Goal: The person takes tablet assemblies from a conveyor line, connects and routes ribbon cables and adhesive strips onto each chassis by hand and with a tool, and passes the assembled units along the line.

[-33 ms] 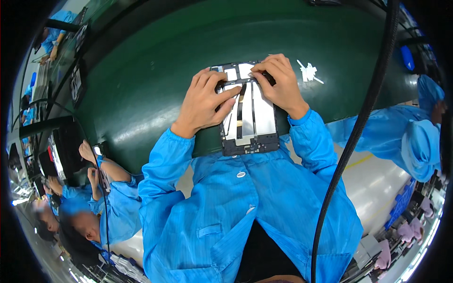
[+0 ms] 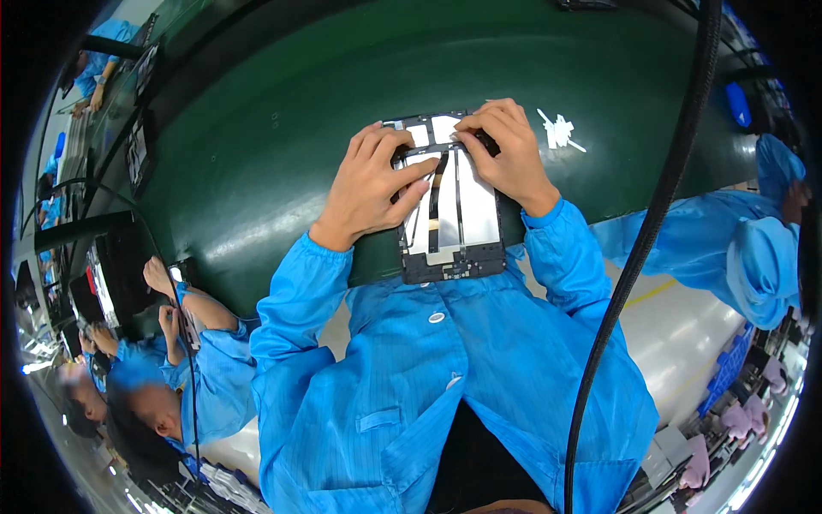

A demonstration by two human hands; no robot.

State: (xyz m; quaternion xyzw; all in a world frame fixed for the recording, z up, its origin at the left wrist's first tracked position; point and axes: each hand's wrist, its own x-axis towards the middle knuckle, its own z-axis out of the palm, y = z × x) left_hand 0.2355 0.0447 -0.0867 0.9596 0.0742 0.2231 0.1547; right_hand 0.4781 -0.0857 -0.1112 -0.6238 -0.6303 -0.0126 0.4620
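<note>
An opened tablet (image 2: pixel 475 203), dark framed with white and silvery panels inside, lies at the table's near edge in front of me. A dark strip with tan patches (image 2: pixel 436 193) runs down its middle. My left hand (image 2: pixel 366 184) lies over the tablet's left side, fingers apart, the index fingertip on the top of the strip and the thumb lower down. Over the upper right corner, my right hand (image 2: pixel 505 150) is closed, thumb and index pinched together at the crossbar. Whatever is between those fingertips is too small or hidden to make out.
White slips (image 2: pixel 560 132) lie in a small pile right of the tablet on the green table (image 2: pixel 282 171). A thick black cable (image 2: pixel 642 248) hangs across the right side. Co-workers in blue sit at left, one with a raised hand (image 2: pixel 157 276); another blue sleeve (image 2: pixel 676 236) is at right.
</note>
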